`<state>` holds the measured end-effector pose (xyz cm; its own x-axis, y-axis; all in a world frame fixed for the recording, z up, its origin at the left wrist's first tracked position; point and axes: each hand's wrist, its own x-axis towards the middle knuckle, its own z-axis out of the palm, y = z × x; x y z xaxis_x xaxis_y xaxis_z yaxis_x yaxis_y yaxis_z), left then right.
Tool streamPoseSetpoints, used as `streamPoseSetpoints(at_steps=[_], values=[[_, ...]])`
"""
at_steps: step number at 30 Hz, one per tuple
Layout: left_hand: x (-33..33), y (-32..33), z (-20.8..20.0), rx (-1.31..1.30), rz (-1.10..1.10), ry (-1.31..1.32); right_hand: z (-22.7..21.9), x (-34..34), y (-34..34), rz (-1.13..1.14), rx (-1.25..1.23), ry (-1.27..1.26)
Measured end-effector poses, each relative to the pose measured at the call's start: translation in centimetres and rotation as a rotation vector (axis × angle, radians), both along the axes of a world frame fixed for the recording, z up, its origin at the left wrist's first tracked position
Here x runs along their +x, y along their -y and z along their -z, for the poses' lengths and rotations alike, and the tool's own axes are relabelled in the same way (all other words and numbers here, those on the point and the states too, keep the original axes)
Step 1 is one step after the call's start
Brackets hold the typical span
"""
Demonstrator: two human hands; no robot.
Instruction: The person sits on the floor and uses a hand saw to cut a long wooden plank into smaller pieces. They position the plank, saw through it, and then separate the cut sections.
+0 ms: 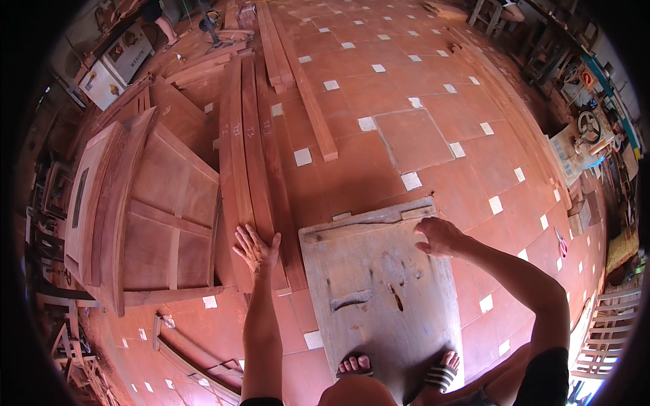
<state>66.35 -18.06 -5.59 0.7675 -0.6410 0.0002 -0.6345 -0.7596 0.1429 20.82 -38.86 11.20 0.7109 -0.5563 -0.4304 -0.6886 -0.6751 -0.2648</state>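
My left hand (256,249) lies with fingers spread on the near ends of several long reddish wooden boards (247,159). The boards lie side by side on the floor, and some carry chalk-like marks. My right hand (437,237) is over the far right corner of a worn grey wooden platform (379,271). Its fingers are loosely curled, with a gap at the thumb and nothing visible between them. A thin wood strip (365,227) runs along the platform's far edge. Both my sandalled feet rest on the platform's near end.
A panelled wooden cabinet piece (169,210) stands left of the boards. More lumber (298,74) lies ahead on the tiled floor. Red-handled scissors (561,243) lie at right, near a machine with a handwheel (589,126). Parts of other people show at the far edges.
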Motion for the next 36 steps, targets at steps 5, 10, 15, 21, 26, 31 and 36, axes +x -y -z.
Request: streamPoseSetpoints(at_steps=[5,10,15,21,26,31,36], values=[[-1.7,1.9,-1.0,0.011,-0.002,-0.011,8.2,10.4,9.1,0.244,0.019,0.073],[-1.1,2.1,-1.2,-0.029,-0.005,0.009,15.1,22.3,14.5,0.546,-0.051,0.097],[-0.6,2.1,-1.4,0.0,-0.004,0.003,17.7,32.2,17.5,0.765,0.007,0.108],[-0.2,2.5,-1.4,0.036,0.019,-0.03,20.5,37.2,20.4,1.015,-0.078,0.051],[-0.1,2.7,-1.4,0.066,0.018,-0.03,20.9,36.3,22.7,0.946,0.124,0.067],[-0.1,2.1,-0.6,0.05,0.022,-0.02,18.9,34.0,21.9,0.961,0.065,0.05],[0.0,1.6,0.2,0.024,0.033,0.025,14.7,28.2,19.1,0.951,-0.114,-0.01]])
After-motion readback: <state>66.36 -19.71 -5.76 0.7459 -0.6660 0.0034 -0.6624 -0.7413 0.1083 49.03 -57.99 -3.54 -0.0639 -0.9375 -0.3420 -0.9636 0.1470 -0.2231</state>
